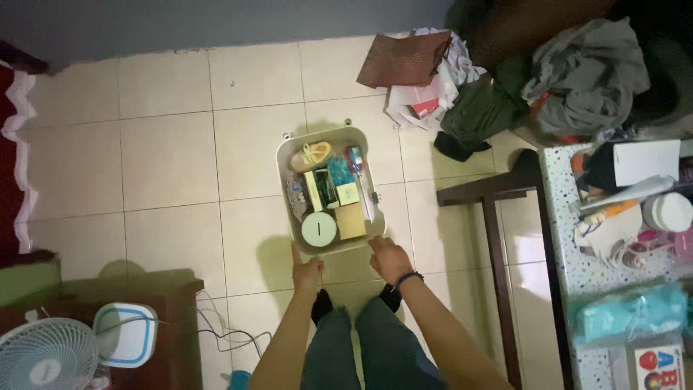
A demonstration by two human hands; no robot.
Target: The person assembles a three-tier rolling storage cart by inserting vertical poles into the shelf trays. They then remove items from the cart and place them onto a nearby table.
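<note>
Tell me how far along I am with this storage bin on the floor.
The pale bin sits on the tiled floor, already packed: a round lid, small boxes and a sandal fill it. In hand: your left hand and right hand reach its near rim, seemingly touching it. Left: no cover is on it.

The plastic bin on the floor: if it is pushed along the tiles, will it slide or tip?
The plastic bin probably slides: it sits low and wide on smooth tiles. Its load looks fairly light, being small boxes and a round lid. Loose items may shift.
</note>
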